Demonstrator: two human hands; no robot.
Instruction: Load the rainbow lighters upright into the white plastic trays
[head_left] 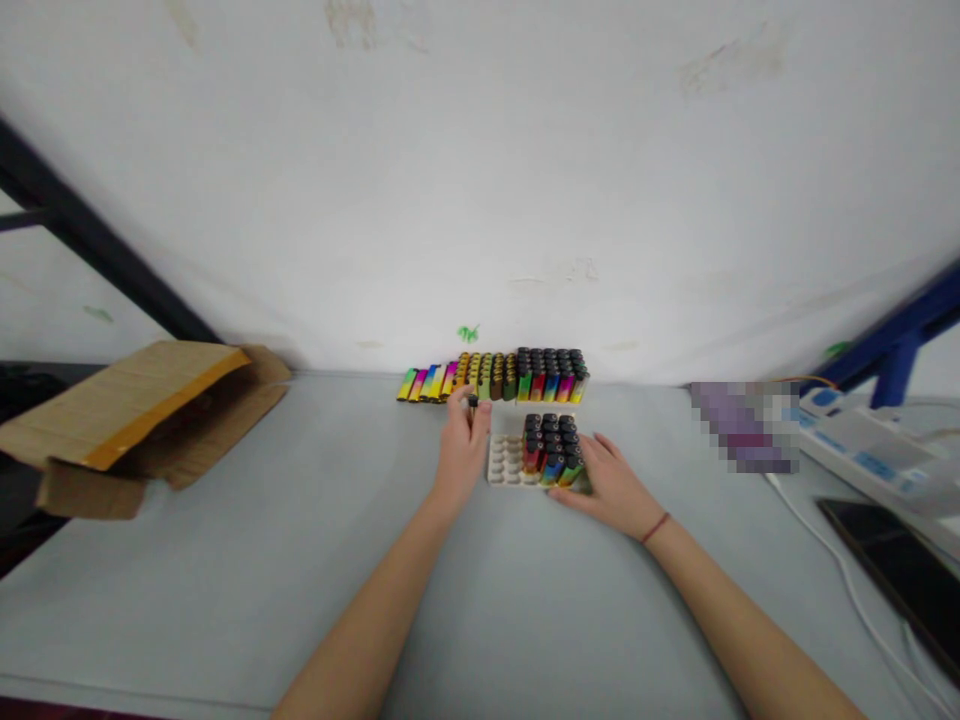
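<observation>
My left hand is closed around a black-topped lighter, most of which my fingers hide. It is just left of a white tray with rows of round holes. Upright lighters with black tops and bright multicoloured bodies fill the tray's right part, while the left holes show bare. Around the tray's right end curls my right hand, thumb along the front edge and fingers at the far side. Behind stands a block of black-topped lighters, beside gold-topped ones.
Several colourful lighter bodies lie against the wall. An opened cardboard box is at the left. To the right are a white power strip, a dark phone, a white cable and a blurred-out purple item.
</observation>
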